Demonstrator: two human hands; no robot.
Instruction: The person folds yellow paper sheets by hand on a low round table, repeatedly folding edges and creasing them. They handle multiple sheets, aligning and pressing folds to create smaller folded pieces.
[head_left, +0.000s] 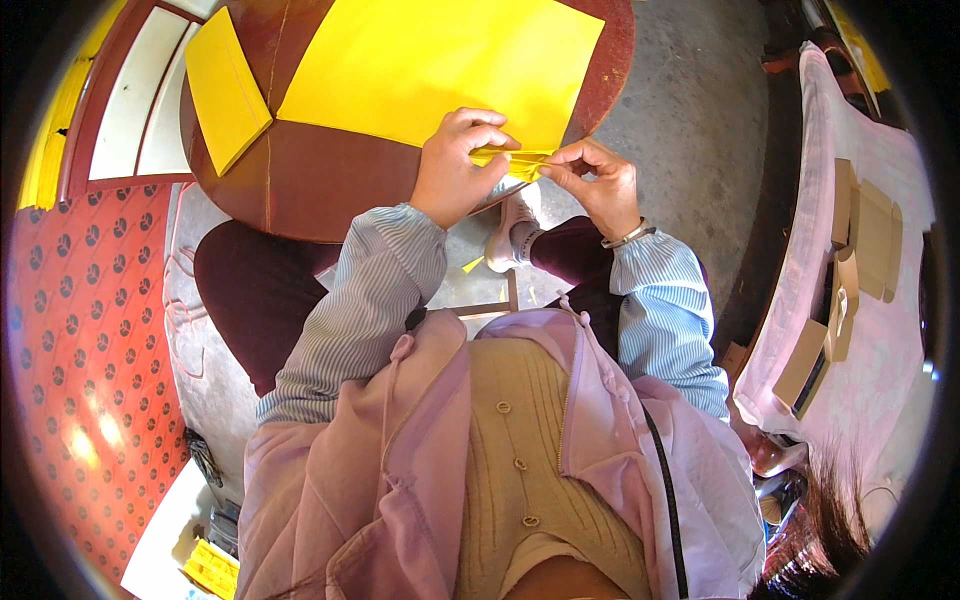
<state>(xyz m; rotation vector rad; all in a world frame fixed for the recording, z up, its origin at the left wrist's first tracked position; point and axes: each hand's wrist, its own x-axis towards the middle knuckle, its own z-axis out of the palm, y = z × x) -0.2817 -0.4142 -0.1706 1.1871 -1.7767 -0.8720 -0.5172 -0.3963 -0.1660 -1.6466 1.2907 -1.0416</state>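
Observation:
A large yellow sheet point(440, 70), perhaps the top of a stack, lies over the round brown table point(330, 185). Its near right corner reaches past the table's edge, where thin layers show between my hands. My left hand point(460, 165) is closed on that edge, thumb below and fingers curled over the top. Beside it, my right hand point(597, 180) pinches the same corner between thumb and fingertips. Whether the sheet is paper or cloth I cannot tell. A narrower folded yellow piece point(225, 95) rests on the table's left side.
A red patterned board point(90, 350) stands at left. At right, a table with a pale pink cover point(740, 375) bears open cardboard boxes point(880, 240). A yellow scrap point(472, 265) lies on the grey floor point(690, 120). Yellow bundles point(212, 568) sit at the lower left.

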